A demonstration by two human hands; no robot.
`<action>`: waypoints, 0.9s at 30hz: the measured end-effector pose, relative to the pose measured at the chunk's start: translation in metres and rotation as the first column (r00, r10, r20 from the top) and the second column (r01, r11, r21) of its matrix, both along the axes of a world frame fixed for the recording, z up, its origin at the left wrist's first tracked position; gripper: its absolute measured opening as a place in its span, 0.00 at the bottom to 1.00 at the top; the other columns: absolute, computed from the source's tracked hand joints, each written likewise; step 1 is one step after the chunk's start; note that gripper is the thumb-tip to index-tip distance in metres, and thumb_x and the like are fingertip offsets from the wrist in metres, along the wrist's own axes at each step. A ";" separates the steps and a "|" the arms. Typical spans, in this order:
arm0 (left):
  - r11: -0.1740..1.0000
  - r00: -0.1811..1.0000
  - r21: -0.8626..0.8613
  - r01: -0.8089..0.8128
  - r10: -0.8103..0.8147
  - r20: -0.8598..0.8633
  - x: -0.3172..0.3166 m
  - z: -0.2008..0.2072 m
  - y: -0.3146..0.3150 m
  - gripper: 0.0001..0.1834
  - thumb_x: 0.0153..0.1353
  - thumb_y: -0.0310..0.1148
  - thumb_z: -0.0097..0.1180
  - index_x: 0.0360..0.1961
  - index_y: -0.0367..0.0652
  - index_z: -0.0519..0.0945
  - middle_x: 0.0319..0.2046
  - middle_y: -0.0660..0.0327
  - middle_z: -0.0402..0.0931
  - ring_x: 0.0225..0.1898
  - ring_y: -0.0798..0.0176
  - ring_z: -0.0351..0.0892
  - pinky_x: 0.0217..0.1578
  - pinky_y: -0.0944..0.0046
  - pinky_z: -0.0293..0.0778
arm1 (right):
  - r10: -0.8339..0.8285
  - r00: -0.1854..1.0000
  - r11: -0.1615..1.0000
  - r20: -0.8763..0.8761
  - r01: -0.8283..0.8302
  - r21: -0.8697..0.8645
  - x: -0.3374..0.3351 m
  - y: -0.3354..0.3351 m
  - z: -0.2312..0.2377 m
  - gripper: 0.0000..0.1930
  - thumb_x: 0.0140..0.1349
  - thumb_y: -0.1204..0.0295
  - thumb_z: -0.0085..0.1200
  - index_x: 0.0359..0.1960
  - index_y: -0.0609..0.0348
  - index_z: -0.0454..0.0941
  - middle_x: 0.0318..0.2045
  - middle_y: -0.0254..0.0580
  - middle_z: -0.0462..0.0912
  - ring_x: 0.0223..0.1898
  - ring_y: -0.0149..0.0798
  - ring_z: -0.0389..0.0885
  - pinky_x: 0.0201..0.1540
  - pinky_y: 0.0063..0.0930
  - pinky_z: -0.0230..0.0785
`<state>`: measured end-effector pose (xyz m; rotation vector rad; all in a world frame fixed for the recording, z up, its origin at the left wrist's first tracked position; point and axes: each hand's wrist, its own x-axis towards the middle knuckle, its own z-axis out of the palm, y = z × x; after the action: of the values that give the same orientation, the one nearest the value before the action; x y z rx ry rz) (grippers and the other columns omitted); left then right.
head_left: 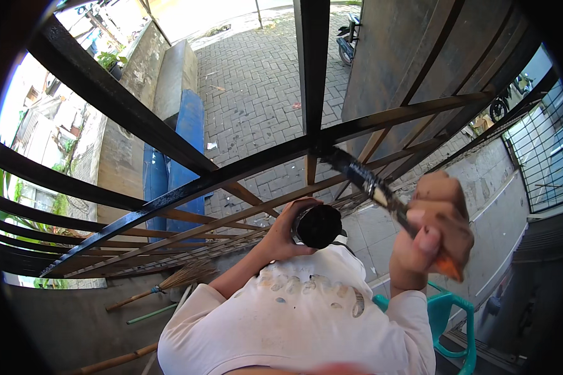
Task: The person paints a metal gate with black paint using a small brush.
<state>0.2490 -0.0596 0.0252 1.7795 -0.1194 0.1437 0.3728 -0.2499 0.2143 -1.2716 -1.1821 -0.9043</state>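
My left hand (pixel 283 234) is wrapped around a small round can (pixel 319 226) of black paint, held upright in front of my chest. Its mouth looks dark all over. In my raised right hand (pixel 441 215) is a paintbrush (pixel 372 185), and the orange end of its handle sticks out below my fist. Black wet paint coats the bristles and ferrule. The brush tip meets the metal railing (pixel 250 164) where an upright bar (pixel 308 75) joins the curved crossbar. Shiny black covers the crossbar to the left of that joint, while lower bars look brown.
A green plastic chair (pixel 449 312) stands close at my right. A broom (pixel 169 284) and several sticks lie at lower left. Beyond the railing are a blue object (pixel 184 137) by a concrete wall, a paved yard (pixel 250 87), a motorbike (pixel 347 44) and a large metal panel (pixel 388 56).
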 end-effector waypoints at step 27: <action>0.999 0.996 0.025 0.041 -0.043 0.080 0.012 -0.002 -0.004 0.52 0.38 0.44 0.77 0.67 0.44 0.69 0.65 0.54 0.70 0.68 0.49 0.66 0.70 0.52 0.59 | -0.201 0.966 0.967 -0.162 0.169 -0.191 0.043 -0.014 0.106 0.08 0.67 0.69 0.60 0.37 0.61 0.83 0.28 0.35 0.82 0.26 0.25 0.77 0.23 0.18 0.65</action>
<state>0.2607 -0.0635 0.0228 1.7937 -0.2172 0.1850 0.4157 -0.2639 0.3206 -1.5945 -1.0292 -0.8126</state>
